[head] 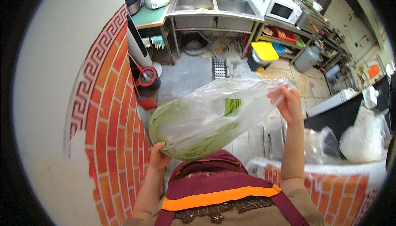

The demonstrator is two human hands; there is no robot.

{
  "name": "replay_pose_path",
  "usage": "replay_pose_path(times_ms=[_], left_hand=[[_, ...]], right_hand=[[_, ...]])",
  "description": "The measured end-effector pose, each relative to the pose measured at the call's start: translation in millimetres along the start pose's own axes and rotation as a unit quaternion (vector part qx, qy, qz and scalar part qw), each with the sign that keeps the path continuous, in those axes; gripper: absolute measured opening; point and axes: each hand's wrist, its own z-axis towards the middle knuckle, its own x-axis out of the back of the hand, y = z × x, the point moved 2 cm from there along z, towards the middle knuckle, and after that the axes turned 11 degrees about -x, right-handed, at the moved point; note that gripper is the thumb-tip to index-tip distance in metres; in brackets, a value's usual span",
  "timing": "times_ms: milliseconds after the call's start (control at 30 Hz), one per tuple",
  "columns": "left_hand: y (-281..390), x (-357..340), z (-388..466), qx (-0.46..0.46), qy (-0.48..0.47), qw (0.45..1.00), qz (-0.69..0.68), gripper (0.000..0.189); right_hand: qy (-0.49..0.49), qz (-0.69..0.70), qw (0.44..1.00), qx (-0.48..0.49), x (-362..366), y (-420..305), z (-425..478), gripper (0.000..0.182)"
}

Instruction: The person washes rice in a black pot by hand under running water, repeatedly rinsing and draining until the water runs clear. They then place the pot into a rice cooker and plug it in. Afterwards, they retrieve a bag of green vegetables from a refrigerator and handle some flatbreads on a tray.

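A clear plastic bag (198, 127) stretches between my two hands in front of my apron. Inside it lie long green vegetables (232, 106), perhaps beans, seen sharply through a gap in the film and blurred elsewhere. My left hand (159, 156) supports the bag's bulging lower left end, thumb on the near side and the other fingers hidden beneath. At the upper right, my right hand (286, 100) grips the gathered mouth of the bag between thumb and fingers.
Brick-patterned wall (114, 111) stands close on my left, with a mop bucket (148, 77) beyond. Ahead are a double steel sink (213, 5), a yellow-lidded bin (264, 51) and a gas cylinder (306, 58). To my right, filled plastic bags (362, 142) rest on a ledge.
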Motion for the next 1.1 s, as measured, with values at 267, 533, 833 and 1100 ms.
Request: replay_pose_path(times_ms=[267, 533, 833, 1100], left_hand=[[1.8, -2.8, 317.9, 0.013, -0.025, 0.999, 0.016, 0.043], [157.5, -10.9, 632.7, -0.147, 0.019, 0.988, 0.033, 0.042], [349.9, 55.3, 968.1, -0.334, 0.172, 0.91, 0.177, 0.046], [352.5, 85.4, 1044.0, -0.366, 0.359, 0.779, 0.361, 0.05]], right_hand=[[0.02, 0.048, 0.992, -0.113, 34.1, 92.5, 256.9, 0.028], [-0.109, 0.058, 0.989, -0.076, -107.3, 4.5, 536.3, 0.035], [-0.221, 0.094, 0.968, -0.071, -309.2, -22.9, 895.2, 0.041], [-0.111, -0.184, 0.96, -0.181, -288.3, 52.8, 1004.5, 0.039]])
